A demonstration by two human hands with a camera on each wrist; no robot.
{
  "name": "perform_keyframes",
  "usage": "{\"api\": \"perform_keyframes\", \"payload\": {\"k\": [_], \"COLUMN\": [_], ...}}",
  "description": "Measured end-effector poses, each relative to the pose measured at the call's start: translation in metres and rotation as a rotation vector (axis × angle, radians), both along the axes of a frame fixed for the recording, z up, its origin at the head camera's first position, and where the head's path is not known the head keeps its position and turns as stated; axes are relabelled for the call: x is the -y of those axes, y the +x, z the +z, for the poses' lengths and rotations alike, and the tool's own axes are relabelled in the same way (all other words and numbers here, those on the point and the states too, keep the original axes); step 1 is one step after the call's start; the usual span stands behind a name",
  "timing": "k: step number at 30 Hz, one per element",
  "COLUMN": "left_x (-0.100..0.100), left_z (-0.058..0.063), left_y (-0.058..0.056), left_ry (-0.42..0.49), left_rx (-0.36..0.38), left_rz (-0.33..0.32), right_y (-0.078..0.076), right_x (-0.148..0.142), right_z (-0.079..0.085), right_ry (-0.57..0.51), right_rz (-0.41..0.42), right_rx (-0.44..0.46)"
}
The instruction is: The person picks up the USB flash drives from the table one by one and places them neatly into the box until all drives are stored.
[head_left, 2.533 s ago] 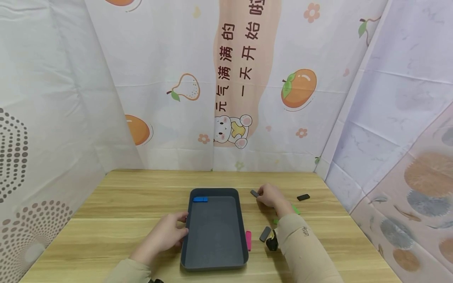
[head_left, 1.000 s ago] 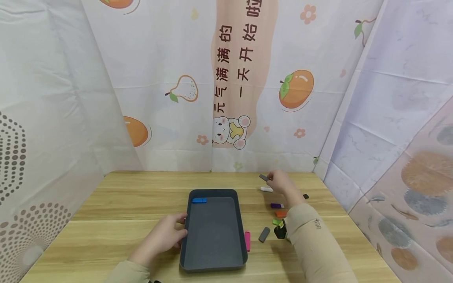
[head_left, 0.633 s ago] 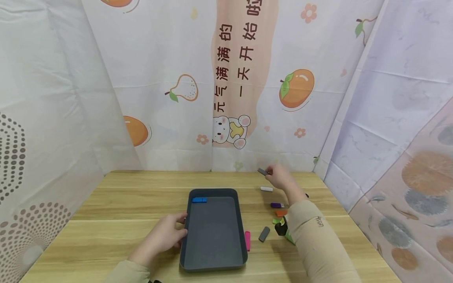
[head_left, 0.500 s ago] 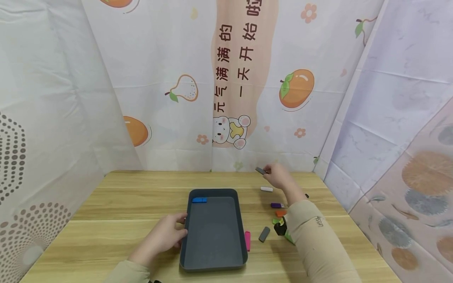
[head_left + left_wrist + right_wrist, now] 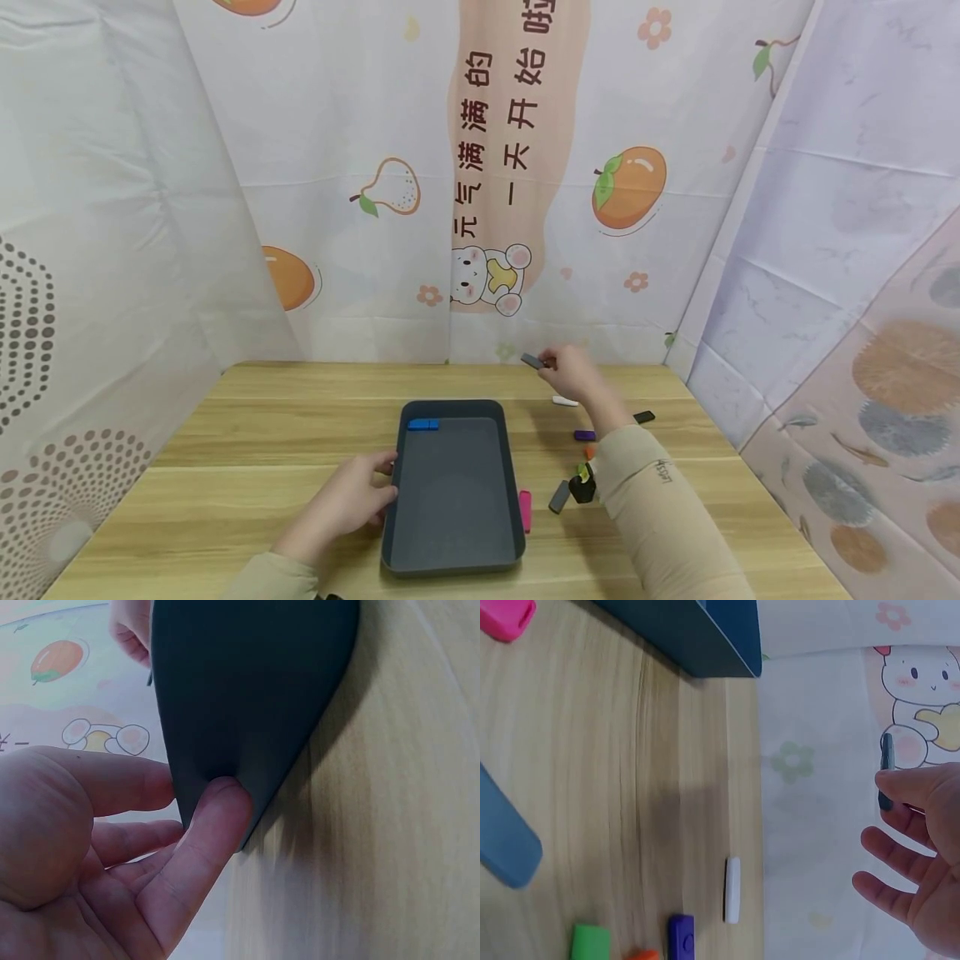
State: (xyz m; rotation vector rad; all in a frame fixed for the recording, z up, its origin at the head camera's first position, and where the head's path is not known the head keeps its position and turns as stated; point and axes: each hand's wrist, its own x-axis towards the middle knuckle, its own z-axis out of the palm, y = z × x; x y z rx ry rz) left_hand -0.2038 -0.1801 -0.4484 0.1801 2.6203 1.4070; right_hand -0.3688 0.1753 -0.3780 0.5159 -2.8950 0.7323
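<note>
Thumb and fingers of my right hand (image 5: 573,372) pinch a small grey USB stick (image 5: 532,361), raised off the table near its back edge. In the right wrist view the same stick (image 5: 887,754) is seen nearly edge-on between thumb and index finger. My left hand (image 5: 354,497) touches the left side of a dark grey tray (image 5: 453,500); the left wrist view shows its fingertips against the tray's outer wall (image 5: 255,682). Inside the tray, at the far left corner, lies a blue USB stick (image 5: 423,425).
Right of the tray lie a pink stick (image 5: 526,510), another grey stick (image 5: 559,497), a white one (image 5: 565,402), a purple one (image 5: 584,435) and a black one (image 5: 643,417). Orange (image 5: 590,452) and green (image 5: 590,943) pieces are partly hidden. A printed curtain (image 5: 360,275) hangs behind the table.
My right hand has lifted the grey stick off the table, carried it back and right, then moved it left toward the tray. The left hand keeps its place at the tray.
</note>
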Motion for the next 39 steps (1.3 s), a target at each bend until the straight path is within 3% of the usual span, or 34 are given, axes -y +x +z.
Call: {"api": "perform_keyframes", "payload": {"k": [9,19,25,39], "left_x": [0.000,0.000,0.000,0.002], "left_z": [0.001,0.000,0.001,0.000], "left_y": [0.000,-0.002,-0.002,-0.002], "left_ry": [-0.007,-0.020,-0.031,-0.016], "left_rx": [0.012,0.014,0.023,0.021], "left_rz": [0.008,0.007,0.012,0.003], "right_y": [-0.001,0.002,0.003,0.004], "right_x": [0.025,0.053,0.067,0.101], "right_z": [-0.008,-0.010,-0.005,-0.012], "right_ry": [-0.022,0.012,0.076,0.215], "right_rz": [0.025,0.091,0.120,0.211], "right_rx": [0.037,-0.006,-0.023,-0.037]}}
